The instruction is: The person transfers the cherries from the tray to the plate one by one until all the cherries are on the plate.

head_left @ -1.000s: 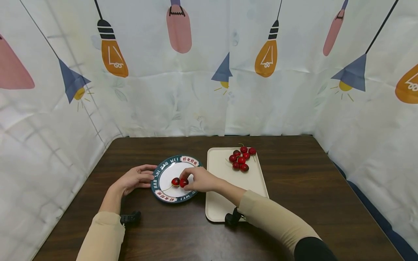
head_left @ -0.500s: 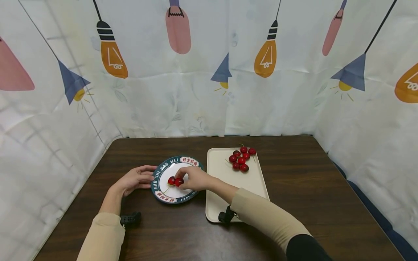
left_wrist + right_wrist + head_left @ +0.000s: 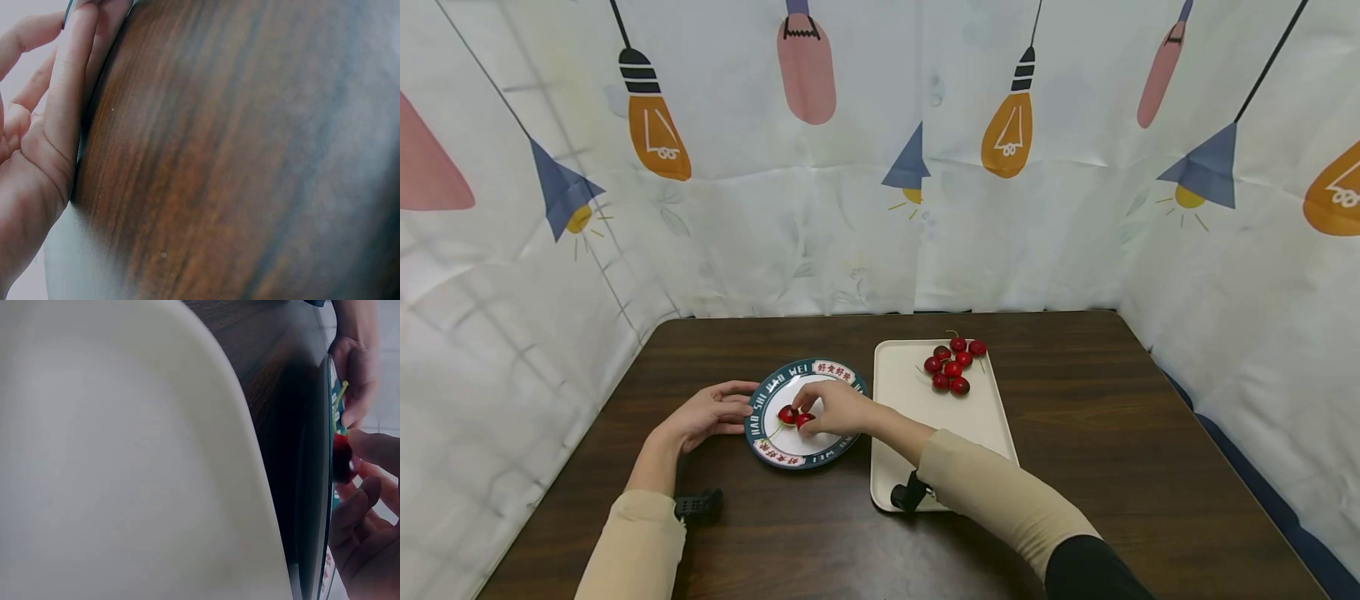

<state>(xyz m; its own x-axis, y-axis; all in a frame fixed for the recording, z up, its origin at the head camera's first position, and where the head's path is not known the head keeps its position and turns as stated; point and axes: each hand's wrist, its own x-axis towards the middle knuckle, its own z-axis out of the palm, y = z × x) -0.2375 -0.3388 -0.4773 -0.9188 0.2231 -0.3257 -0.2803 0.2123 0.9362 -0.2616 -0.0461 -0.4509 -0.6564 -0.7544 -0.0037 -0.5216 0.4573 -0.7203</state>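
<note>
Head view: the held cherry (image 3: 805, 420) is sitting between the thumb and fingers of the right hand (image 3: 838, 408), which is clamping it in a pinch over the white middle of the plate (image 3: 781, 395). Whether that fruit is touching the plate's surface, I cannot tell. Just left of the grip, a second cherry (image 3: 787, 414) is lying close against the first, a thin stem (image 3: 775, 432) trailing from it toward the near left.

Farther left of the grip, the left hand (image 3: 703, 414) is resting its extended, slightly parted fingers at the plate's lettered teal rim; it is holding nothing in a pinch.

To the right of the grip, a cream tray (image 3: 910, 375) is lying near the plate, passing beneath the right forearm. Beyond the grip and to its right, a cluster of red cherries (image 3: 952, 368) is occupying the tray's far end, a few stems showing. Below everything, a dark wood-grain table (image 3: 1112, 433) is spreading out; past its far edge, a lamp-patterned curtain (image 3: 850, 225) is hanging.
</note>
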